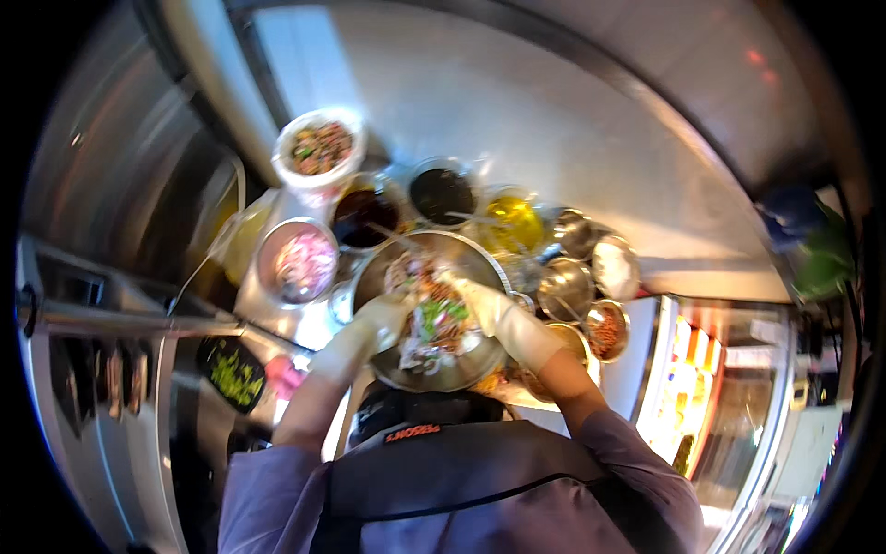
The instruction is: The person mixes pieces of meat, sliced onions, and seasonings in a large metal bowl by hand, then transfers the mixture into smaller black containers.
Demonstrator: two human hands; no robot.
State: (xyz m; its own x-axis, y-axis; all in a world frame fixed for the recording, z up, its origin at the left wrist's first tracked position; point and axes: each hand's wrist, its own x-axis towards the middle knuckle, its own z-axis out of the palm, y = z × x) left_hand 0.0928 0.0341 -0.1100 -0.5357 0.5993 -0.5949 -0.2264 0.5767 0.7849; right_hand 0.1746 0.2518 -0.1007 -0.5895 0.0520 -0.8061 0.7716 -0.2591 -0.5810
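A large stainless steel mixing bowl stands before me, holding a mix of brown strips, chopped green herbs and pale sliced pieces. My left hand, in a pale translucent glove, reaches into the bowl from the left and touches the mix. From the right, my right hand, gloved alike, has its fingers in the upper part of the food. Blur and the food hide the fingertips of both hands, so whether they grip anything is unclear.
Behind the bowl stand containers of dark brown liquid, black liquid and yellow oil. Left are a bowl of sliced pink onion and a white tub of mixed food. Several small metal bowls crowd the right.
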